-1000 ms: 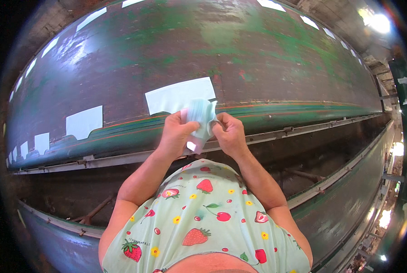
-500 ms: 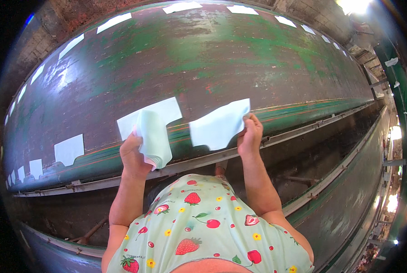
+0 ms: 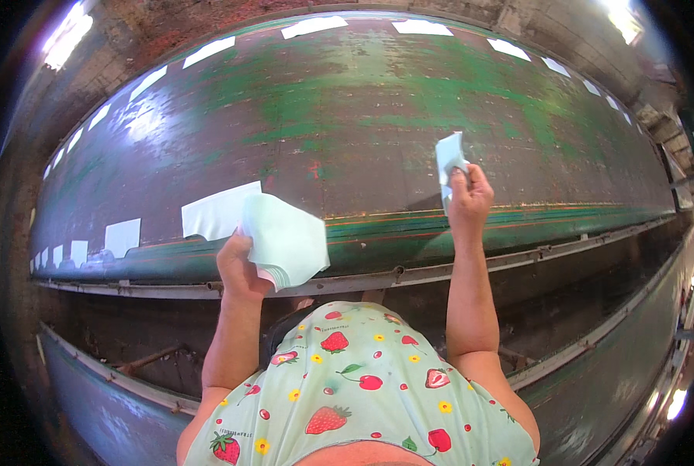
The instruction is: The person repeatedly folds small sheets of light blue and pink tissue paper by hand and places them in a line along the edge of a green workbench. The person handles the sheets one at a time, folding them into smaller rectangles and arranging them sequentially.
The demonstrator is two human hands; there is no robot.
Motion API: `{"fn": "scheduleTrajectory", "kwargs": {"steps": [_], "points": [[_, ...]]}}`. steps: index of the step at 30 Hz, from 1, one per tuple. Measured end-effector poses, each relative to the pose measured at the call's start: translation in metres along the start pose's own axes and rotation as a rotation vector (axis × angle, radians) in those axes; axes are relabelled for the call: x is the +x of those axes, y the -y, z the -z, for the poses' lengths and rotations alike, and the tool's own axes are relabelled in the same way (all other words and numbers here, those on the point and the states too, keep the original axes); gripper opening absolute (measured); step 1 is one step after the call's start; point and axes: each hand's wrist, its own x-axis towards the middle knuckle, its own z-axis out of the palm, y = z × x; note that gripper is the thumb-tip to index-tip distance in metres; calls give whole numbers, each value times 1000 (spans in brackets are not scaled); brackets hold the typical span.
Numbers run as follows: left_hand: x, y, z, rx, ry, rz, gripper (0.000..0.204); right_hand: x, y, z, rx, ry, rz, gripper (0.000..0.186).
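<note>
My left hand (image 3: 241, 268) is closed on a stack of thin, pale mint cut fabric pieces (image 3: 289, 239), held over the near edge of the long table. The stack fans a little at its lower edge. Out to the right, my right hand (image 3: 471, 203) pinches a single pale fabric piece (image 3: 450, 152) above the table; it looks folded or seen nearly edge-on. Just behind the stack, a white piece (image 3: 213, 213) lies on the table, its right part hidden by the stack.
The long table (image 3: 362, 144) has a worn green and brown top. More pale pieces (image 3: 123, 238) lie spaced along its near left edge, and others (image 3: 314, 27) line the far edge. A metal rail (image 3: 409, 273) runs along the near side. Behind me stands another table (image 3: 114, 404).
My right hand has moved right and farther over the table, its piece turning from spread flat to narrow. The left-hand stack has swung round, showing more of its face. The view has shifted right.
</note>
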Motion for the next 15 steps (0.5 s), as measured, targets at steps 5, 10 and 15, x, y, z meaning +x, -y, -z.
{"fn": "scheduleTrajectory", "kwargs": {"steps": [5,10,15], "points": [[-9,20,-29,115,-107,-9,59,-14,-30,-56,-224,358,-68,19],[2,37,-37,228,-120,26,47,-64,-23,-91,-278,652,83,24],[30,65,-34,303,-112,165,35,-86,11,-69,18,677,-248,26]]}}
